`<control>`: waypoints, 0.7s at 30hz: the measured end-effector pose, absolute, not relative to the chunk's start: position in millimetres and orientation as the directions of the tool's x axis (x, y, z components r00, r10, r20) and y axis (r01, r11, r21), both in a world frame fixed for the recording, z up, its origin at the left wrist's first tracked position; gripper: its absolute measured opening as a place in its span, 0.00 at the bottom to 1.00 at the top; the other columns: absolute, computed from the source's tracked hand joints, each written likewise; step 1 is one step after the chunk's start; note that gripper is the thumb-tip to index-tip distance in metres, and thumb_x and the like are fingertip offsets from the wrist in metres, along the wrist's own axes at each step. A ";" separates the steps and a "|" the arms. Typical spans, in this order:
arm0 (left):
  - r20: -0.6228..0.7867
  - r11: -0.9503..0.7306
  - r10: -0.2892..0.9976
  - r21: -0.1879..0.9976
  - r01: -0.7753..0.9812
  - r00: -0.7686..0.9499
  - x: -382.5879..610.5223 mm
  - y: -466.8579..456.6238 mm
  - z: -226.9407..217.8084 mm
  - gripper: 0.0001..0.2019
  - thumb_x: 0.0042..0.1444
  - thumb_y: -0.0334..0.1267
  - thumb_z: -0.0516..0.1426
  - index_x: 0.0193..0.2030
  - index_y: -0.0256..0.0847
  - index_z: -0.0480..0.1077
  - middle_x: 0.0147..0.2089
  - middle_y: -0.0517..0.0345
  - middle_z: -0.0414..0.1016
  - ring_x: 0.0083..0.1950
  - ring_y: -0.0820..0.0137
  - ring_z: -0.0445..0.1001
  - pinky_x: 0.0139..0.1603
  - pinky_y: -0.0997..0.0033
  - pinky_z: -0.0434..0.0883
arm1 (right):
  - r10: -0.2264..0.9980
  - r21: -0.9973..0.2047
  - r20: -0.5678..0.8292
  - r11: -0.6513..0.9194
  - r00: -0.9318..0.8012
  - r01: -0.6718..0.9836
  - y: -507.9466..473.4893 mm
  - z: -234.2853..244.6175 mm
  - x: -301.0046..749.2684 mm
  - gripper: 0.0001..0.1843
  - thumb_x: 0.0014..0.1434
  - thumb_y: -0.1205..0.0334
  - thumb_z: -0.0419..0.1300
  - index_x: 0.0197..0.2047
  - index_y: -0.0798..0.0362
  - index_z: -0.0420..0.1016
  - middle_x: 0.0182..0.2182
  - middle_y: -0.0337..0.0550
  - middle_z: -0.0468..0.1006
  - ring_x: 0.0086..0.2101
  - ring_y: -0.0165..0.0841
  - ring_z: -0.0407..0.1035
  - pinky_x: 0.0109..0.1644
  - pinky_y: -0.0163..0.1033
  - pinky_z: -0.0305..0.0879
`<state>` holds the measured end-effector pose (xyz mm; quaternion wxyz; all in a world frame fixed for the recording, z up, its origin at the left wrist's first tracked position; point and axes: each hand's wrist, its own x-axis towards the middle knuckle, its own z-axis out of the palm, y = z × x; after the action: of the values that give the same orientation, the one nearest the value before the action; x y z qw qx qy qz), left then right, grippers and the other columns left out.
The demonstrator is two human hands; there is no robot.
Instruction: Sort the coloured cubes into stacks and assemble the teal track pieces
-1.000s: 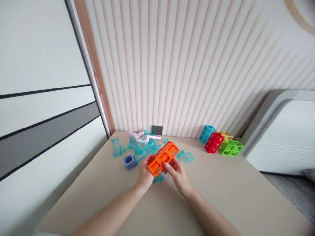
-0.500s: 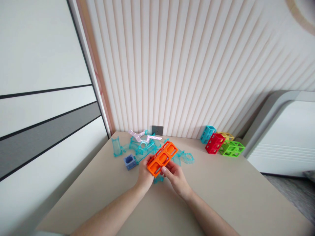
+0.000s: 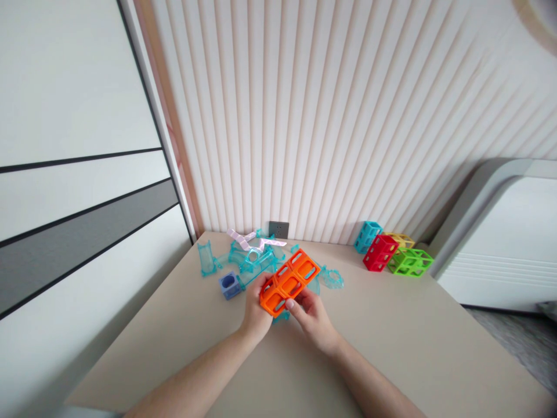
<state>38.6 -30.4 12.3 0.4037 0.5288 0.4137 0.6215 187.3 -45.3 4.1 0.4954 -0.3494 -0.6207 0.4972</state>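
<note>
Orange plastic makes up the long piece [image 3: 289, 284] with three windows, and it is up off the desk [image 3: 435, 348] in both hands. Half a second ago its top looked flatter. Now it has tipped a bit, its far end pokes out more to the right, and more of its window gaps show. It may also be bending, but I can't be sure. The right thumb has slid down toward the near end compared with one second ago. I think that means the piece is being turned or worked, and it's not let go.

The left hand [image 3: 256, 310] has its fingers curled around the near left end. The right hand [image 3: 317, 324] pinches the lower side, thumb on top; its other fingers are partly hidden behind.

Stuff sits close by. See-through teal parts [image 3: 256, 264] are piled just behind, and one small teal bit [image 3: 281, 317] peeks out under the hands. A blue block [image 3: 230, 284] is just left of the left hand. The wall [image 3: 304, 116] stops things at the back.

To the right, a wide stretch of desk reaches over to the red frame [image 3: 378, 251] and the green frame [image 3: 410, 258], so that side looks roomiest. Both side edges of the desk are well away from the hands.
</note>
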 end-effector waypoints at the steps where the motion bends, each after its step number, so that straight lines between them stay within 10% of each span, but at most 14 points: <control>1: 0.326 -0.335 0.938 0.940 -0.067 -0.117 38.5 -30.6 12.0 0.08 0.46 0.36 0.66 0.32 0.41 0.73 0.30 0.62 0.78 0.31 0.68 0.73 0.34 0.72 0.69 | 0.927 -0.962 0.272 0.270 -0.260 -0.042 -45.4 2.6 187.7 0.24 0.62 0.42 0.62 0.51 0.52 0.79 0.42 0.49 0.81 0.39 0.41 0.73 0.51 0.49 0.70; 21: 0.337 -0.347 0.935 0.934 -0.090 -0.106 38.9 -31.6 10.6 0.10 0.46 0.36 0.67 0.34 0.40 0.72 0.31 0.61 0.78 0.32 0.68 0.73 0.34 0.71 0.70 | 0.939 -0.956 0.287 0.268 -0.189 -0.121 -48.9 6.4 182.0 0.22 0.60 0.44 0.65 0.49 0.52 0.77 0.41 0.49 0.82 0.39 0.40 0.74 0.48 0.46 0.71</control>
<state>38.9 -31.6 10.6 0.4087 0.5292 0.3994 0.6272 182.0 -48.9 6.4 0.5345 -0.3464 -0.5902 0.4960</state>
